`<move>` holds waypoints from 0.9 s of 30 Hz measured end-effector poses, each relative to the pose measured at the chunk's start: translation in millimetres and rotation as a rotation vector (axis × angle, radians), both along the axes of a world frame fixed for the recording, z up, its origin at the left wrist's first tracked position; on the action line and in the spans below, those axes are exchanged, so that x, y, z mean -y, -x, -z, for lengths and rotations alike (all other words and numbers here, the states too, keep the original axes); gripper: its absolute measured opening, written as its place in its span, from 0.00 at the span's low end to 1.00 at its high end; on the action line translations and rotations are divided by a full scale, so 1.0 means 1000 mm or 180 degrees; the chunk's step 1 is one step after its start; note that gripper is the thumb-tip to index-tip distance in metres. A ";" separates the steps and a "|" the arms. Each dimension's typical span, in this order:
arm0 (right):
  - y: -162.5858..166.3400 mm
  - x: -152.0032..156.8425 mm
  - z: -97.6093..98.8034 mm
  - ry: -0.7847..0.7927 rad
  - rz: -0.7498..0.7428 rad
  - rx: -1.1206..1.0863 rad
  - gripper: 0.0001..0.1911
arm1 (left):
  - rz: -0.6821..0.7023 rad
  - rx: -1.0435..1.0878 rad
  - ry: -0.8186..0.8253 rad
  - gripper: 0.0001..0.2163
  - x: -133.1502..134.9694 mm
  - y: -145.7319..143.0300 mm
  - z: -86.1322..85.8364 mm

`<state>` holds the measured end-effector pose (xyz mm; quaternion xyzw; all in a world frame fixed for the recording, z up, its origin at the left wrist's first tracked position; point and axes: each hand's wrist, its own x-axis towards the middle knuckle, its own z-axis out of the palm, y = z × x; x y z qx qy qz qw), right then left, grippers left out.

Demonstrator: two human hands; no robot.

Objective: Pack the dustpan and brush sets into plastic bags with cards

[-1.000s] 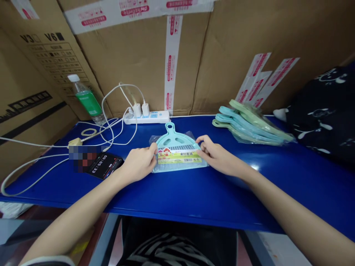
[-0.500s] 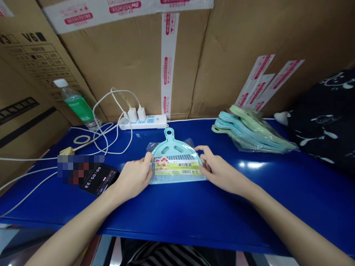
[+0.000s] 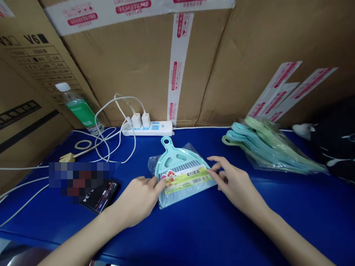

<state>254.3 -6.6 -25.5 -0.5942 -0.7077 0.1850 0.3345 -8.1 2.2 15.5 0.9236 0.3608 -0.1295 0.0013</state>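
A small teal dustpan-and-brush set in a clear plastic bag (image 3: 181, 173) lies flat on the blue table (image 3: 194, 225), its handle pointing away from me and its paper label facing up. My left hand (image 3: 138, 199) rests on the table with its fingers loosely curled, the fingertips touching the bag's left edge. My right hand (image 3: 235, 183) has its fingers spread and touches the bag's right edge at the label. Neither hand lifts the bag.
A stack of bagged teal and green dustpan sets (image 3: 266, 149) lies at the right. A power strip (image 3: 148, 128) with chargers and cables, a bottle (image 3: 79, 107), a bead bracelet (image 3: 82, 144) and a phone (image 3: 100, 195) sit at the left. Cardboard boxes (image 3: 133, 62) wall the back.
The bag has turned slightly counter-clockwise, its right end now farther from me. Both hands have loosened from pinching its edges to touching them. The camera view has moved closer and lower.
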 end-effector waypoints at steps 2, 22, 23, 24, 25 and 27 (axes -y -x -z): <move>-0.002 -0.003 0.000 -0.0047 0.0038 -0.0033 0.11 | 0.0135 0.0022 0.0058 0.16 0.000 0.002 0.000; 0.004 0.013 0.018 -0.0455 -0.0943 0.1118 0.27 | 0.0805 0.1113 -0.1137 0.10 -0.006 -0.001 0.024; 0.004 0.015 0.016 -0.0522 -0.1040 0.1207 0.26 | 0.0752 0.1107 -0.1208 0.10 -0.006 -0.002 0.024; 0.005 0.016 0.015 -0.0588 -0.1126 0.1280 0.25 | 0.0679 0.1087 -0.1266 0.10 -0.007 -0.003 0.024; 0.005 0.016 0.013 -0.0653 -0.1198 0.1347 0.25 | 0.0610 0.1056 -0.1309 0.09 -0.007 -0.003 0.025; 0.004 0.015 0.011 -0.0794 -0.1266 0.1475 0.23 | 0.0481 0.0943 -0.1333 0.08 -0.007 -0.003 0.025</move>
